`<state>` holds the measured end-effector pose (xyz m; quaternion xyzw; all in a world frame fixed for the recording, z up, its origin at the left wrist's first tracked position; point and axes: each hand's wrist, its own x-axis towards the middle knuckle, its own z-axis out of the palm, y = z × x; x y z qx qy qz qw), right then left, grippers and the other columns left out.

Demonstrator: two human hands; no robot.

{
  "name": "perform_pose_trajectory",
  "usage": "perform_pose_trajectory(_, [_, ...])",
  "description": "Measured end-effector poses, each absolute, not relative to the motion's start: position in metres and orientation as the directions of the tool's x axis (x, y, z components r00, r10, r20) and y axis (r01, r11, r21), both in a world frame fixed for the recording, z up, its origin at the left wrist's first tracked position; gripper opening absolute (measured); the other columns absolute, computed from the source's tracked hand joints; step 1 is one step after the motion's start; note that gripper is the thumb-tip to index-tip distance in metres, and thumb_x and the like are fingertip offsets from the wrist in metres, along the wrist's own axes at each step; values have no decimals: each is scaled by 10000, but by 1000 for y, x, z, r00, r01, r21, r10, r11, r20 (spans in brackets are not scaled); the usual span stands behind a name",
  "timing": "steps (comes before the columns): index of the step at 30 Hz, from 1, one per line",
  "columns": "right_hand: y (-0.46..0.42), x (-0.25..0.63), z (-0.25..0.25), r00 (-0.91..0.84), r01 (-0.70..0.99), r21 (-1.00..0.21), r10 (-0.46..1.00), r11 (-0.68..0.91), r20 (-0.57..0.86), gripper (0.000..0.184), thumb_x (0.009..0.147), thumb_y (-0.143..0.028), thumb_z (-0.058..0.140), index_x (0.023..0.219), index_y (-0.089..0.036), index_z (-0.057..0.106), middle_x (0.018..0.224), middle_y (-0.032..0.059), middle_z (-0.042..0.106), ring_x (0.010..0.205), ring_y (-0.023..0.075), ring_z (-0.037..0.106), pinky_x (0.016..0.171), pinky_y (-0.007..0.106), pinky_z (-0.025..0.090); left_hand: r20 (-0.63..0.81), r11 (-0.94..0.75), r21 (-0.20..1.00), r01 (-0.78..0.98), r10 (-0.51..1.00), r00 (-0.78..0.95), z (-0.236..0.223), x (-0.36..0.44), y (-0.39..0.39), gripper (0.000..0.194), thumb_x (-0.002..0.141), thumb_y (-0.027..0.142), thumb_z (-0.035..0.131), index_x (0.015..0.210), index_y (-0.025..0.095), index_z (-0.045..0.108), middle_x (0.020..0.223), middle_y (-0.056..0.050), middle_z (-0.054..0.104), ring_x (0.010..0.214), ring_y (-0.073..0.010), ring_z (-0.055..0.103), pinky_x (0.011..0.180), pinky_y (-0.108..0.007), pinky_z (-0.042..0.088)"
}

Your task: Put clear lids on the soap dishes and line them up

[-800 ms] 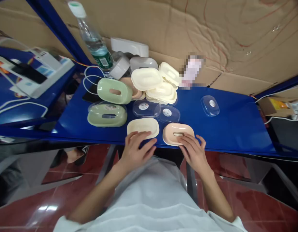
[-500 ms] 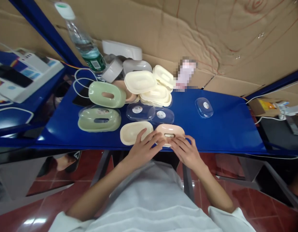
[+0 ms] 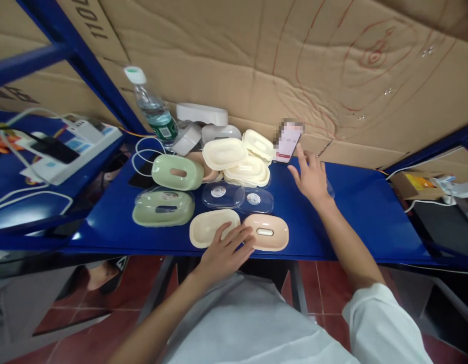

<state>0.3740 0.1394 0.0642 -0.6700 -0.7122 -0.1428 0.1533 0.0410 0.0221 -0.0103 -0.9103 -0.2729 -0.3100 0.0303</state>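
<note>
My left hand (image 3: 225, 248) lies flat with fingers spread at the near edge of the blue shelf (image 3: 363, 217), touching a cream tray (image 3: 209, 226) and the pink soap-dish base (image 3: 267, 232) beside it. My right hand (image 3: 310, 177) reaches far across the shelf, fingers apart, over a clear lid (image 3: 328, 188) that it mostly hides. Whether the palm presses on that lid I cannot tell. Two more clear lids (image 3: 223, 194) with round stickers lie between the pink base and a pile of cream trays (image 3: 241, 159).
Two green soap boxes (image 3: 169, 189) sit at the left of the shelf. A water bottle (image 3: 152, 108), white parts and a white cable stand behind them. Cardboard (image 3: 294, 65) backs the shelf. A power strip and phone lie on the left shelf (image 3: 59, 146).
My right hand left the pink base and reached forward to the clear lid at the back right. My left hand stayed by the cream tray and pink base. The camera tilted up.
</note>
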Motion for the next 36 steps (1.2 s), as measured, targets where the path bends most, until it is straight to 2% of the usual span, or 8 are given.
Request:
perform_pose_trajectory(5, [209,380,48,90,993,43,930,-113,357,701,1128,-545,360,1724,-174,342,1398,242,597,1224,387,585,1082,591,483,589,-839,137,527,497,637,-12,40,20,157,1044,241,680,1179,231,759,1335,-73,782,1312,-235,697,1298,-468,345])
perform_pose_trajectory(11, [218,390,34,30,999,14,877,-42,479,702,1129,-567,313,1680,-146,422,1285,231,643,1164,373,607,1047,579,509,587,-840,145,523,498,638,-15,39,20,186,1055,250,659,1212,217,753,1365,-86,771,1340,-257,676,1277,-473,366])
perform_pose_trajectory(16, [195,387,38,37,991,-130,862,34,506,709,1130,-560,354,1696,-133,343,1405,241,635,1223,372,641,1047,545,537,580,-843,155,515,499,643,-18,38,21,199,1056,237,650,1229,208,744,1384,-88,765,1346,-262,670,1256,-481,381])
perform_pose_trajectory(19, [164,381,33,-3,954,-257,860,156,510,682,1129,-550,400,1669,-134,387,1304,198,709,1057,307,704,967,478,580,575,-847,156,508,496,651,-18,39,21,207,1066,238,638,1242,203,741,1399,-90,759,1355,-266,663,1231,-477,399])
perform_pose_trajectory(24, [120,371,18,-200,836,-352,832,421,518,443,1143,-473,433,1149,-198,781,1011,98,815,865,220,746,874,380,572,560,-841,153,519,506,656,-14,38,20,211,1063,233,645,1247,202,743,1398,-91,761,1345,-279,667,1135,-449,472])
perform_pose_trajectory(28, [108,359,13,-244,791,-366,802,490,546,499,1152,-421,440,808,-218,739,738,40,770,650,166,699,753,324,539,550,-835,190,517,527,649,-14,38,20,206,1061,225,653,1243,211,747,1379,-89,766,1338,-269,671,1117,-427,492])
perform_pose_trajectory(32, [103,350,13,-273,730,-382,754,567,598,325,1156,-287,413,1107,-222,727,840,29,806,698,158,740,773,303,569,541,-838,150,525,514,666,-13,41,20,256,1076,241,631,1311,222,729,1424,-117,734,1318,-264,683,1159,-449,479])
perform_pose_trajectory(36, [100,350,16,-309,679,-371,705,634,639,324,1124,-149,367,1276,-261,629,1260,96,801,1142,206,778,967,386,602,621,-835,132,535,490,612,-9,39,17,248,1045,202,669,1286,194,727,1320,-141,758,1234,-250,723,1169,-462,492])
